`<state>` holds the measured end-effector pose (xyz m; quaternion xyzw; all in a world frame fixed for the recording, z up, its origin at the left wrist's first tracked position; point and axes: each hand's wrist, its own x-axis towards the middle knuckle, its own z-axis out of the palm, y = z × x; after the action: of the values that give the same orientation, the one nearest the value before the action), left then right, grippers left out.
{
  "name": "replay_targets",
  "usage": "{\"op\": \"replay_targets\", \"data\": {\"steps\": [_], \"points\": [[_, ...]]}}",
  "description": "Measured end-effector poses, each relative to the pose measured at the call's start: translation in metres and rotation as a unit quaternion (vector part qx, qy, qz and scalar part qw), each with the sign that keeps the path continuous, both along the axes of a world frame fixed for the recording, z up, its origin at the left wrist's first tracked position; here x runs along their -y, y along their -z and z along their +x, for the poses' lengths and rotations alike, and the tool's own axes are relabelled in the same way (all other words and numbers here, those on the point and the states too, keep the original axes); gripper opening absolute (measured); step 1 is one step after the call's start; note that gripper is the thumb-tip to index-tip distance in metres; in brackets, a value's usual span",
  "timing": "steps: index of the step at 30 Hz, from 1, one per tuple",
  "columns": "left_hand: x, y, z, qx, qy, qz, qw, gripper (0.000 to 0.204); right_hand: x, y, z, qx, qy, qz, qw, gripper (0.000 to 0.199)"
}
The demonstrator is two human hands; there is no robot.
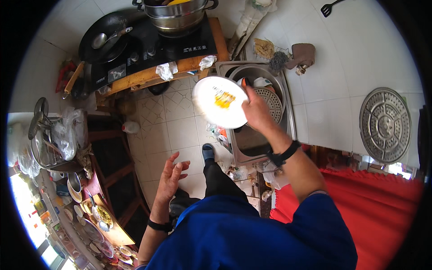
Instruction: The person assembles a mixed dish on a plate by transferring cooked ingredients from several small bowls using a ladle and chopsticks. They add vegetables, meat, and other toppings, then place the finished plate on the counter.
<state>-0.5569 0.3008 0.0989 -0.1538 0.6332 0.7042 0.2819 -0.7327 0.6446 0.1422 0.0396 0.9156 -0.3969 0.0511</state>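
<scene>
My right hand (258, 111) grips the right edge of a round white plate (205, 98), which is slightly blurred. A yellow-orange patch and some dark print show on its face; I cannot tell whether the yellow is decoration or food. The plate hangs over the floor, beside the left edge of a steel sink (291, 118). In the sink's basin lies a perforated steamer plate (269, 102) with a white bowl (262, 82) behind it. My left hand (170, 176) is held in the air over the floor, fingers apart and holding nothing.
A black cooktop (155, 56) carries a wok (92, 56) with a ladle (104, 39) and a steel steamer pot (176, 17). Another steamer plate (385, 126) leans at the right wall. Dishes crowd a counter (119, 231) at lower left. Red cloth (355, 207) hangs at right.
</scene>
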Motion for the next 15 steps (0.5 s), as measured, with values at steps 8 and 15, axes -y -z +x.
{"op": "replay_targets", "data": {"steps": [8, 15], "points": [[-0.009, 0.040, 0.000, 0.039, -0.006, -0.081, 0.996, 0.054, -0.060, 0.027, -0.108, -0.233, -0.233, 0.391, 0.859, 0.049], [-0.011, 0.055, 0.007, 0.030, -0.026, -0.082, 0.996, 0.051, -0.071, 0.096, -0.135, -0.200, -0.251, 0.473, 0.820, 0.049]]}}
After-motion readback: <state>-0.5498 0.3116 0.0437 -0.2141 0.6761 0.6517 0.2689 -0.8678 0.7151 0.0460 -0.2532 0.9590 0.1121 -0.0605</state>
